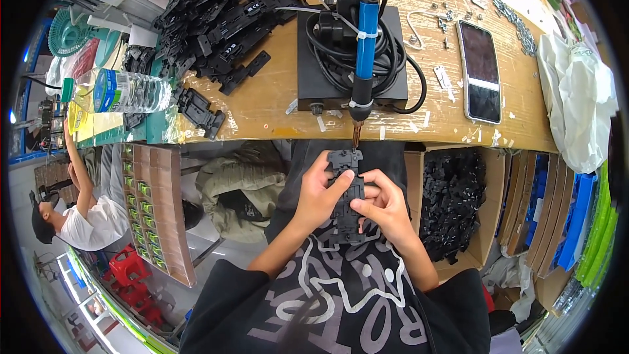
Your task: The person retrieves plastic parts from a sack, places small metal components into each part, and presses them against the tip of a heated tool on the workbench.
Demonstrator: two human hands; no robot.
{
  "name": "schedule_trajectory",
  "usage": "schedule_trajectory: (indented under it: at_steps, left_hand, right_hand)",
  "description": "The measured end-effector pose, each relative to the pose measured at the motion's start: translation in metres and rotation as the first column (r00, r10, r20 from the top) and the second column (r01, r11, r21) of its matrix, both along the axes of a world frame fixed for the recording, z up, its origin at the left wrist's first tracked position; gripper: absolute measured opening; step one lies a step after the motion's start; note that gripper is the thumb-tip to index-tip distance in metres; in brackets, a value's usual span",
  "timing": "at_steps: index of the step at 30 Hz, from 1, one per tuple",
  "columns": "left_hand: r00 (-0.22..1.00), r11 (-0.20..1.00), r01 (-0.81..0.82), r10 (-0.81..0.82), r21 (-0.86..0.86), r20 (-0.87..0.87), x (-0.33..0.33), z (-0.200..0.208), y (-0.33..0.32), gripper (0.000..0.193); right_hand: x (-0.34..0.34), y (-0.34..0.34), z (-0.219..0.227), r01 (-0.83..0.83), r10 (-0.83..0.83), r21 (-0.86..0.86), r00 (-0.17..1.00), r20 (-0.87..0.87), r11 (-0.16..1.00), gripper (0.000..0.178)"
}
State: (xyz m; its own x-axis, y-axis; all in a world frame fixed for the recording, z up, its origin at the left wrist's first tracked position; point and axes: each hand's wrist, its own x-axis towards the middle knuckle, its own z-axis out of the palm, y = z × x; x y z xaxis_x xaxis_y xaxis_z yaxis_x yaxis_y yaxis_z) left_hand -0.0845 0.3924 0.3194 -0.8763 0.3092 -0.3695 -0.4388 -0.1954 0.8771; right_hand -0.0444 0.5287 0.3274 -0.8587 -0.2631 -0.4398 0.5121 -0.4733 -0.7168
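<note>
Between my hands I hold a long black plastic part [348, 213], upright in front of my chest and just off the table's front edge. My left hand [321, 191] is closed on its upper left side, thumb pressed across its face. On the right side, lower down, my right hand [386, 204] grips it with thumb and bent fingers. The tip of a blue-handled electric screwdriver [367, 42], hanging from above with its bit pointing down, meets or nearly meets the part's top end; I cannot tell whether they touch.
A black box with coiled cable [314, 78] stands behind the screwdriver. Black parts [223, 26] heap at the back left; more fill a carton [453, 203] below right. A bottle [121, 92], phone [480, 72], loose screws [445, 19] and white bag [576, 92] lie around. Another person [88, 223] sits at far left.
</note>
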Motion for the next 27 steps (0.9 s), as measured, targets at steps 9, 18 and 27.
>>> schedule_trajectory:
  at_steps: [9,18,27]
  left_hand:
    - [0.999,1.000,0.007,-0.008,0.026,0.048,-0.001,0.003,-0.003,0.018]
    - [0.995,0.997,0.071,-0.071,-0.003,-0.067,-0.005,0.005,-0.006,0.026]
    - [0.995,0.996,0.091,-0.092,-0.017,-0.041,-0.008,-0.007,-0.009,0.029]
  right_hand:
    - [-0.001,-0.001,0.001,0.000,0.000,-0.022,1.000,-0.012,1.000,0.028]
    - [0.003,0.006,0.024,-0.172,0.180,-0.098,0.980,0.082,0.980,0.048]
    - [0.000,0.002,0.016,-0.175,0.178,-0.036,0.979,0.101,0.984,0.050]
